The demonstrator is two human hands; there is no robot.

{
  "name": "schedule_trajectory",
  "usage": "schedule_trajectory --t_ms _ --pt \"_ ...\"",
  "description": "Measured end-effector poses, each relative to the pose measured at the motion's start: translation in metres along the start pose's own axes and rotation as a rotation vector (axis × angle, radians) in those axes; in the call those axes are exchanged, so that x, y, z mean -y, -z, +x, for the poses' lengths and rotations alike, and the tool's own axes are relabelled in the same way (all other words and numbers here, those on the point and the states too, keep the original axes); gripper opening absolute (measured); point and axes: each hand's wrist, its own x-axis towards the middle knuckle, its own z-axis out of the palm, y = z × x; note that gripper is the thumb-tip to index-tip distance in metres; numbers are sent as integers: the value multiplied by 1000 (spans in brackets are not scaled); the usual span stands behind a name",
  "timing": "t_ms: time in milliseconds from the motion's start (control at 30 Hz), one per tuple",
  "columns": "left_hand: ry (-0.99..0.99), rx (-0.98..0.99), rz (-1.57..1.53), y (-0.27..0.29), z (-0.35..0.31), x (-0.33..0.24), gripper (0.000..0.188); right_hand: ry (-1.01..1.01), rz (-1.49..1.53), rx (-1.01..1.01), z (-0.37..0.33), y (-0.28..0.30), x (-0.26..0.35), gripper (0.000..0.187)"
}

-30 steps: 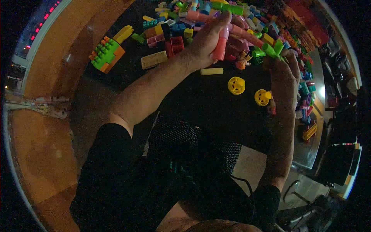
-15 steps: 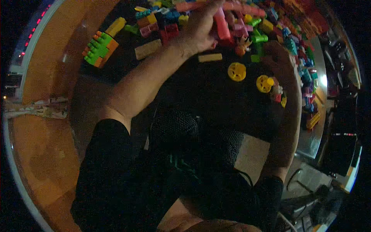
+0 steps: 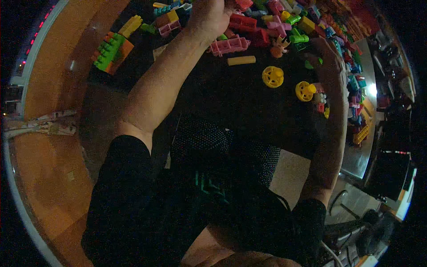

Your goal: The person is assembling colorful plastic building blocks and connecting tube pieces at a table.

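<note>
Head view: left hand (image 3: 208, 17), right hand (image 3: 330, 60), grips I can't tell; inward right-wrist sweep could knock nearer yellow wheel (image 3: 304, 92).

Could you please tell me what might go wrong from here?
The left hand, its fingers mostly cut off by the upper edge, could nudge the pink, openwork plastic piece beside its wrist. The right forearm appears near a yellow, round, spoked plastic piece and might knock it if it sweeps sideways. The green plastic piece at the right hand is mostly hidden; if the grip is loose, it could drop.
</note>
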Motion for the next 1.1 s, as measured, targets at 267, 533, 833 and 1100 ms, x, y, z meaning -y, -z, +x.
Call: schedule_trajectory --t_ms 267,533,833,1100 --pt "-37 -329 -7 -8 -1 8 37 68 417 -164 10 -4 -12 29" --pt "37 -66 311 -16 -2 21 40 326 83 -3 17 -45 37 29" --pt "34 -77 249 -21 -7 21 42 261 -153 62 21 -49 8 29" --pt "87 3 307 -16 -6 19 44 268 -202 110 66 -58 26 26"
